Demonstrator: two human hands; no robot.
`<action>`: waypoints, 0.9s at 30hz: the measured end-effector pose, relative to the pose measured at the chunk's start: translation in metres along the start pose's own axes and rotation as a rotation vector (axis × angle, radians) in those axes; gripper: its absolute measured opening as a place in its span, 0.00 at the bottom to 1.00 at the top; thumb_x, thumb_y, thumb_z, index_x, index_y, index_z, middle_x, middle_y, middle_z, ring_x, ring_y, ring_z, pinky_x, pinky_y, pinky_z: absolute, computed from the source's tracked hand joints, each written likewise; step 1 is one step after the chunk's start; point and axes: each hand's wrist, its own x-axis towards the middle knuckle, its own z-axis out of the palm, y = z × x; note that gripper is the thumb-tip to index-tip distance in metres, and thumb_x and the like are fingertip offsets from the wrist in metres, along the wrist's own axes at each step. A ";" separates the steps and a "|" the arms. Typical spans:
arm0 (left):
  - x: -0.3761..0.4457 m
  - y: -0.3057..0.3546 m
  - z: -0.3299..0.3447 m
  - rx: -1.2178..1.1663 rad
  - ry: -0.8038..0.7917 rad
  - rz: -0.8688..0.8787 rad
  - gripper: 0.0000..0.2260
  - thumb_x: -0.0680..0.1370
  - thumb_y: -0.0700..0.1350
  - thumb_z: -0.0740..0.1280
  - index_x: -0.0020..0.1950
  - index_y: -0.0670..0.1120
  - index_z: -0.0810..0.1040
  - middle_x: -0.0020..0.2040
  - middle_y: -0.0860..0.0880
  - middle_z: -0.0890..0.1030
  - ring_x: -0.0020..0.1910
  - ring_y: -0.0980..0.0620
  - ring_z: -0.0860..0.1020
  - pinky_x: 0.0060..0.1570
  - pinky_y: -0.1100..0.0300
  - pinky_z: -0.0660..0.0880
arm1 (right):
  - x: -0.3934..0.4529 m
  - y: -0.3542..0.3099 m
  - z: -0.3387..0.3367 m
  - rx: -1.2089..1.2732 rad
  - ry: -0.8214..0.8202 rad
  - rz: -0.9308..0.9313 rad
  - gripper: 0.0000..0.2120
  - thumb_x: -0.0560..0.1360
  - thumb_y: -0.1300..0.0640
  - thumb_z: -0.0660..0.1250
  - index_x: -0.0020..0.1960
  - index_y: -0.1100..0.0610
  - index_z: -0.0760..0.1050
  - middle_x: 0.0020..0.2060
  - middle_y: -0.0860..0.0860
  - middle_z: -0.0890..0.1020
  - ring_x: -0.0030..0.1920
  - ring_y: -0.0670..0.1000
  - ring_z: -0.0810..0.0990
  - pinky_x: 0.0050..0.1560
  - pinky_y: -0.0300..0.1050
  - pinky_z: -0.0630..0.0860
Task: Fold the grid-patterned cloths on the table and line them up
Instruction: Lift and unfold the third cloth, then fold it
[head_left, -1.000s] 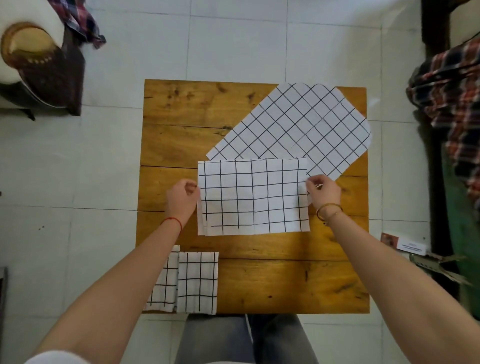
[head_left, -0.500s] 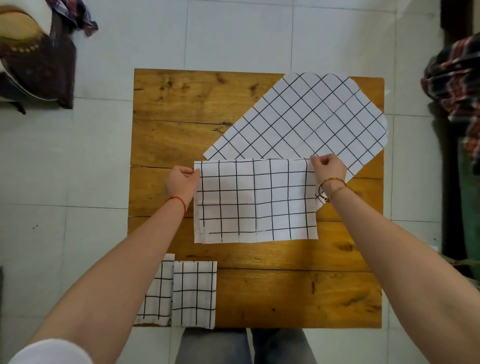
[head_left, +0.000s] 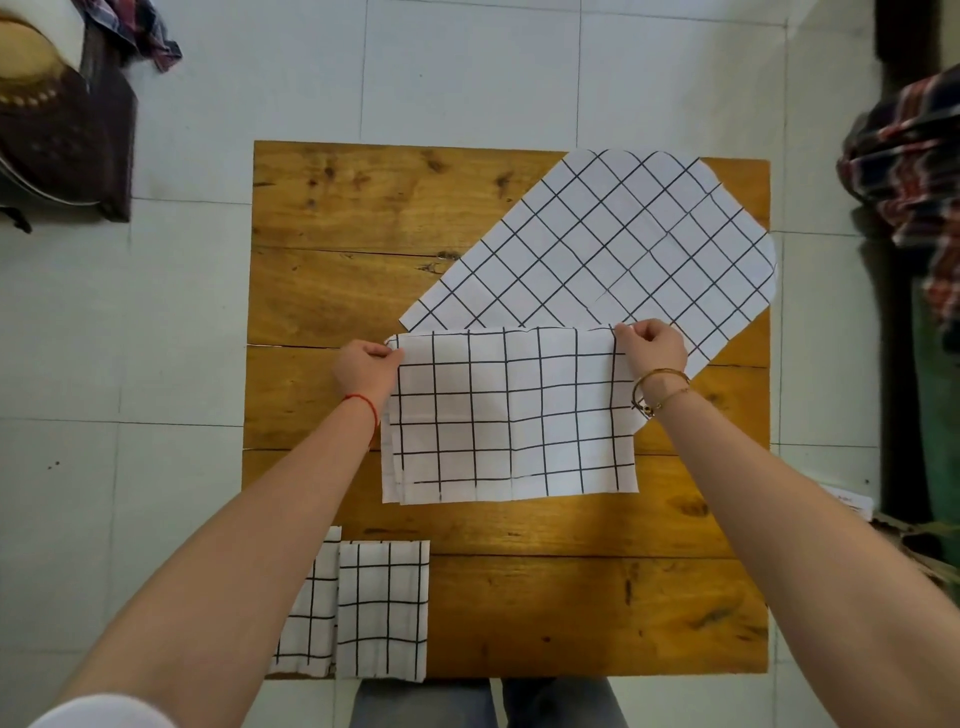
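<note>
Where the near edge of the worktop (head_left: 571, 623) meets the person's lap, two folded cloths (head_left: 382, 608) sit side by side at the left corner, narrow white rectangles crossed by black grid lines, their long edges almost touching and the leftmost partly hidden under the forearm. These read as finished pieces, already lined up.

Further in, the half-folded cloth (head_left: 511, 415) lies across the middle planks, a wide rectangle with layered edges showing at its near left corner. A second ago both hands were at the mid-height of its short sides; now they have slid up to the far corners. The left hand (head_left: 363, 369) pinches the far left corner between thumb and curled fingers, and the right hand (head_left: 652, 345) pinches the far right corner the same way, with that far edge rippling slightly as it lifts. My judgement is that the next fold is starting: the far edge is being readied to come toward the near edge, halving the piece again.

Beyond it, an unfolded cloth (head_left: 597, 249) lies flat and turned diagonally on the far right, its corners rounded, one tip reaching past the worktop's right edge; its near corner is covered by the piece in hand. It remains to be done.

The fabric looks thin, matte and creased along its old folds, and the worktop is knotty, amber-varnished planks.
</note>
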 end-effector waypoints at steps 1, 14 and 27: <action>0.001 -0.001 0.001 0.008 0.000 0.014 0.09 0.75 0.46 0.71 0.53 0.42 0.80 0.50 0.46 0.82 0.49 0.49 0.78 0.46 0.59 0.73 | -0.001 0.001 -0.001 0.013 0.006 -0.008 0.11 0.74 0.55 0.66 0.34 0.53 0.68 0.31 0.47 0.71 0.32 0.45 0.68 0.34 0.36 0.67; -0.009 0.003 0.004 0.141 0.074 0.461 0.13 0.74 0.42 0.72 0.55 0.45 0.72 0.49 0.48 0.76 0.47 0.51 0.75 0.43 0.64 0.72 | -0.007 0.021 0.001 0.030 0.234 -0.085 0.13 0.72 0.51 0.69 0.51 0.57 0.70 0.43 0.53 0.76 0.44 0.52 0.75 0.47 0.48 0.75; -0.030 -0.022 0.022 0.887 -0.116 0.785 0.34 0.80 0.50 0.61 0.79 0.48 0.45 0.80 0.48 0.46 0.78 0.46 0.46 0.75 0.42 0.51 | -0.065 -0.010 0.086 -0.856 -0.210 -1.043 0.26 0.79 0.52 0.55 0.75 0.58 0.59 0.73 0.53 0.64 0.75 0.57 0.57 0.74 0.58 0.55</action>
